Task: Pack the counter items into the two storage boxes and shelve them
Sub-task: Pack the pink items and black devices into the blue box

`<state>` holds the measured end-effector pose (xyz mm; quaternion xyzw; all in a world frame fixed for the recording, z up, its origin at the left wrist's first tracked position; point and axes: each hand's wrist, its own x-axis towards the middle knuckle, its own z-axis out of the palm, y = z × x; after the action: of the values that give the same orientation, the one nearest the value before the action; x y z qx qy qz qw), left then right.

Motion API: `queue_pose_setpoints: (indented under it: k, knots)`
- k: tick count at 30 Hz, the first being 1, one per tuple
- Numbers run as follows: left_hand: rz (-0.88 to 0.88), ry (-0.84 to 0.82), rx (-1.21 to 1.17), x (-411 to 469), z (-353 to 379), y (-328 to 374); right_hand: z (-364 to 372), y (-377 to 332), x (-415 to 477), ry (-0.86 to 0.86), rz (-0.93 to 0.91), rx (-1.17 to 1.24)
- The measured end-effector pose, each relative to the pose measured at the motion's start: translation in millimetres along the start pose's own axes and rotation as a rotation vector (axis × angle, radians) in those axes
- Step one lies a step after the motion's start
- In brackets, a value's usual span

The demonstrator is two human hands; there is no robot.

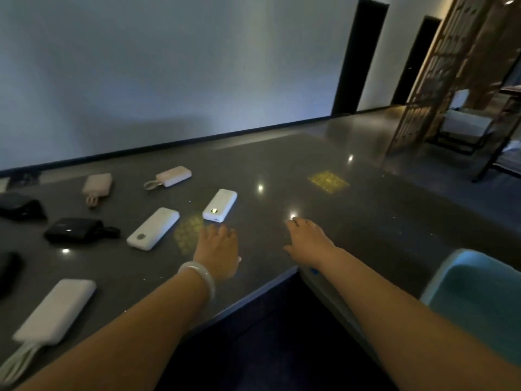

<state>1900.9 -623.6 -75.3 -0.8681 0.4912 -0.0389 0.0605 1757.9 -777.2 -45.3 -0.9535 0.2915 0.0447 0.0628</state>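
Grey counter beneath outstretched hands

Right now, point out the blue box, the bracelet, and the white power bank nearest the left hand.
blue box (pixel 485 311): head view, inner wall.
bracelet (pixel 197 268): head view, band over wrist.
white power bank (pixel 220 205): head view, top face.

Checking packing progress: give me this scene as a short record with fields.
left hand: open, over counter, holding nothing
right hand: open, holding nothing
white power banks: three, on counter
pink power banks: two, far side
black items: three, far left
blue box: lower right
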Motion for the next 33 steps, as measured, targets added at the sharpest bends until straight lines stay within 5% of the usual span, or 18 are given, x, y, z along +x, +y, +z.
queue_pose_setpoints:
  k: [10, 21, 33]
  knots:
    - [-0.243, -0.162, -0.124, 30, 39, -73, 28, -56, 123, -0.143, -0.238, 0.014]
    - [-0.557, -0.192, -0.151, 86, 70, -128, 35, -71, 276, -0.202, -0.547, -0.249]
    - [-0.620, -0.219, -0.283, 89, 106, -174, 52, -101, 333, -0.278, -0.687, -0.442]
